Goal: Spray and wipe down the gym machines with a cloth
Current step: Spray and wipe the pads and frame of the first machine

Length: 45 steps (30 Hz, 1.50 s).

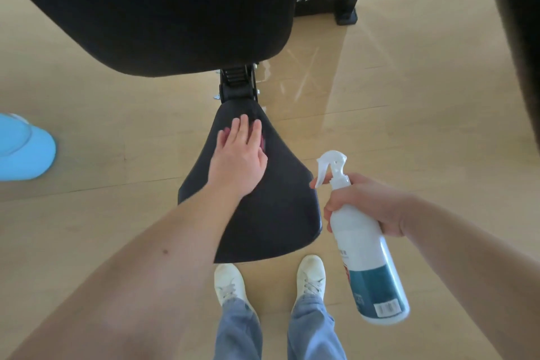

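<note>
You are pressing your flat, open left hand (238, 155) on the reddish cloth (261, 140), wiping the narrow end of the black seat pad (263, 213), your right hand (365, 202) clamping the spray bottle (368, 257) beside it; the back pad (146, 9) probably awaiting its turn.

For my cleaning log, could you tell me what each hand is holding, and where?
The right hand grips the spray bottle around its upper body, a finger at the trigger. The left hand presses a reddish cloth flat onto the black seat pad.
</note>
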Available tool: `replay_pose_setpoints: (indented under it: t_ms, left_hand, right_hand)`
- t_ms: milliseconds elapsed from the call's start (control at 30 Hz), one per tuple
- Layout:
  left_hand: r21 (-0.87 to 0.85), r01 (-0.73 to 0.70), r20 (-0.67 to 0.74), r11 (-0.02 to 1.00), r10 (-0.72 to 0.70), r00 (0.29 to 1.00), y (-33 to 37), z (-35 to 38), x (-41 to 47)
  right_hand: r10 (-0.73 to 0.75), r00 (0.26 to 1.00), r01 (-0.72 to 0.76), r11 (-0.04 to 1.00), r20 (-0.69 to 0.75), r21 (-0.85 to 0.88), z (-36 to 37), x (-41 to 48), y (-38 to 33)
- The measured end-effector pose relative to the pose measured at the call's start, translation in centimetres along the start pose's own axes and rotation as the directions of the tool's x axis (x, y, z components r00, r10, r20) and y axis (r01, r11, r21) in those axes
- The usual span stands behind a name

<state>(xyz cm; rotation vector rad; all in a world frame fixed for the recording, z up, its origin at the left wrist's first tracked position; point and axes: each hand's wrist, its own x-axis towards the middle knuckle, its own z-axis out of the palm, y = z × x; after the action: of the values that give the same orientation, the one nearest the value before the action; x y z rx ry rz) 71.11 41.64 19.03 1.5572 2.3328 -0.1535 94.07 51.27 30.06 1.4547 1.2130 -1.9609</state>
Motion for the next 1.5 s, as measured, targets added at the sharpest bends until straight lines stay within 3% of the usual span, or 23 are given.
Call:
replay_pose_setpoints:
  t_ms: [100,200,267,333,433,600,767,933,967,1100,1333,1500]
  left_hand:
    - [-0.023,0.144,-0.019,0.989,-0.144,0.989,-1.8,-0.2,1.2]
    - [-0.032,0.227,-0.047,0.973,-0.228,0.972,1.9,0.1,0.2]
    - [-0.039,0.132,-0.026,0.991,-0.133,0.991,5.1,-0.1,-2.1]
    - [-0.045,-0.051,0.021,0.998,0.052,0.998,7.3,0.1,-5.7]
    - [-0.076,-0.287,0.107,0.955,0.294,0.950,7.3,0.9,-9.8]
    - [0.009,-0.407,0.100,0.913,0.404,0.909,3.8,0.8,-5.4]
    - [0.000,-0.236,0.010,0.972,0.236,0.972,0.5,-0.4,1.9]
    - [-0.105,0.151,-0.011,0.983,-0.153,0.988,2.0,-1.5,6.0]
    - [-0.085,0.125,-0.020,0.988,-0.128,0.992,2.9,-1.4,5.6]
    - [0.011,-0.299,0.010,0.954,0.299,0.954,5.7,-0.2,1.2]
    - [0.067,-0.620,0.022,0.782,0.620,0.784,10.5,3.1,-3.7]
    - [0.027,-0.763,-0.086,0.646,0.762,0.642,8.6,2.5,-8.2]
  right_hand:
    - [-0.001,0.999,-0.001,0.999,0.033,0.040,0.3,0.7,-0.1]
    - [0.014,0.999,-0.018,0.997,0.048,0.075,0.0,0.8,-0.3]
    - [0.006,0.998,-0.013,0.994,0.061,0.111,-0.6,0.9,-0.3]
    - [-0.007,0.999,0.001,0.992,0.050,0.127,-1.4,0.8,-0.4]
    - [0.002,1.000,-0.006,0.988,0.026,0.156,-2.3,1.0,-0.1]
    - [0.006,1.000,-0.009,0.991,0.020,0.137,-2.4,1.5,-0.6]
    - [-0.035,0.998,0.030,0.994,0.045,0.109,-1.7,2.0,-1.7]
    - [-0.074,0.995,0.066,0.990,0.069,0.125,-0.7,2.0,-1.5]
    - [-0.083,0.993,0.071,0.987,0.079,0.144,-0.6,1.9,-1.3]
    - [-0.117,0.989,0.086,0.951,0.089,0.297,-1.0,0.8,-0.3]
    - [-0.155,0.986,0.127,0.939,0.064,0.319,-2.0,-1.5,1.3]
    - [-0.185,0.982,0.165,0.941,0.042,0.295,-1.7,-3.2,3.2]
